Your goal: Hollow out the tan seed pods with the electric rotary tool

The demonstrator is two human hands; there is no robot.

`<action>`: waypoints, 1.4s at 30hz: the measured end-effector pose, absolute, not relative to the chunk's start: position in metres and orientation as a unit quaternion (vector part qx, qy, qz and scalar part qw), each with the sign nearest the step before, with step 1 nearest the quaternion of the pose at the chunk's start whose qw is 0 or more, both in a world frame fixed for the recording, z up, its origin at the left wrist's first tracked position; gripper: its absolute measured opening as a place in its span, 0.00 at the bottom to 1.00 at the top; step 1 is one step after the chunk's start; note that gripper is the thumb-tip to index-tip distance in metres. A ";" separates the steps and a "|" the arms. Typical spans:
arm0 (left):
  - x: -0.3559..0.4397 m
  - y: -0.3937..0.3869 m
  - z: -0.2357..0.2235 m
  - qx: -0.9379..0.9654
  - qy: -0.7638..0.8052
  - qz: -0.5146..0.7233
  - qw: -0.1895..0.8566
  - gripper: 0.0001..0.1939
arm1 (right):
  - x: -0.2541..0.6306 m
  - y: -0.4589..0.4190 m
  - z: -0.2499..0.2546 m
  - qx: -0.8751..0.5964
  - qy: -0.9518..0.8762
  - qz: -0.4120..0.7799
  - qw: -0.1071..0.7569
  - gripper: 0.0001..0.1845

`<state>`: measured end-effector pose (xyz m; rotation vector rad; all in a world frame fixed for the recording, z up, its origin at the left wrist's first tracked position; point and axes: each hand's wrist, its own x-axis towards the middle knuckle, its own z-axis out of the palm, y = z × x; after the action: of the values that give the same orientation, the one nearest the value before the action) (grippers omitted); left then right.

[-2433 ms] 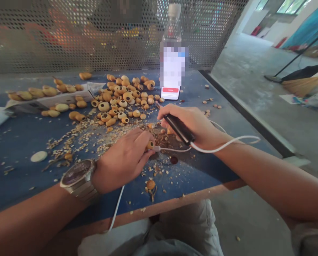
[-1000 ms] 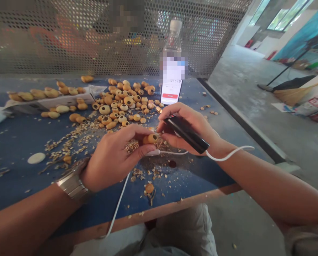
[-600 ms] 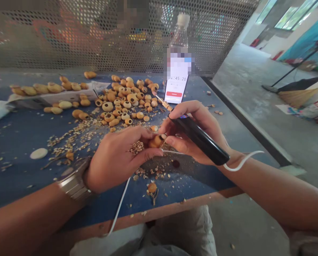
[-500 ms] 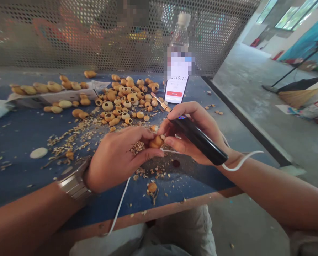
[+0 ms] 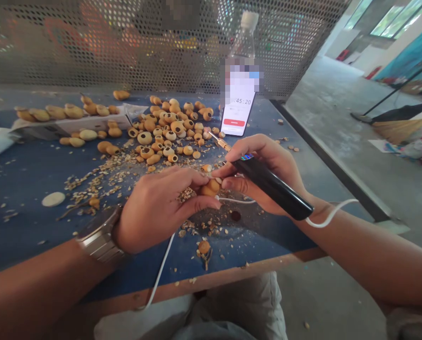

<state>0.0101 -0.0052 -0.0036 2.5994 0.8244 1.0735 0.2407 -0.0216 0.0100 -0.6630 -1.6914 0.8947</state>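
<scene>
Between the thumb and fingers of my left hand is a small tan gourd, with a pale cut piece at its upper right side. My right hand is closed around a black pen-like rotary tool. The tool's brass-coloured chuck and thin bit point up and left, away from the gourd. Fingertips of my right hand touch the gourd's cut side. A white cord leaves the tool's rear end. Seeds and chips lie under both hands.
Many hollowed gourds are heaped behind my hands. Uncut gourds line a paper-covered box at left. A lit phone leans against a clear bottle before a perforated metal screen. A pale disc lies at left.
The view has shifted slightly, so the table's things sit a little further right. The pale piece on the gourd looks slightly more lifted under my right fingertips. Both hands keep their holds.
</scene>
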 end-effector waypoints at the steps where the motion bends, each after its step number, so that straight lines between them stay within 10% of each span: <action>1: 0.010 -0.005 -0.003 0.882 0.281 0.364 0.104 0.16 | 0.241 -0.021 0.009 -0.270 -0.709 0.376 0.532 0.17; 42: 0.024 -0.006 0.007 0.757 0.283 0.357 0.469 0.14 | 0.224 -0.039 -0.005 -0.289 -0.740 0.244 0.556 0.31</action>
<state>0.0239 -0.0060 0.0072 1.8552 0.6951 0.8762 0.2241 -0.0386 -0.0050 -0.6833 -1.7481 0.5772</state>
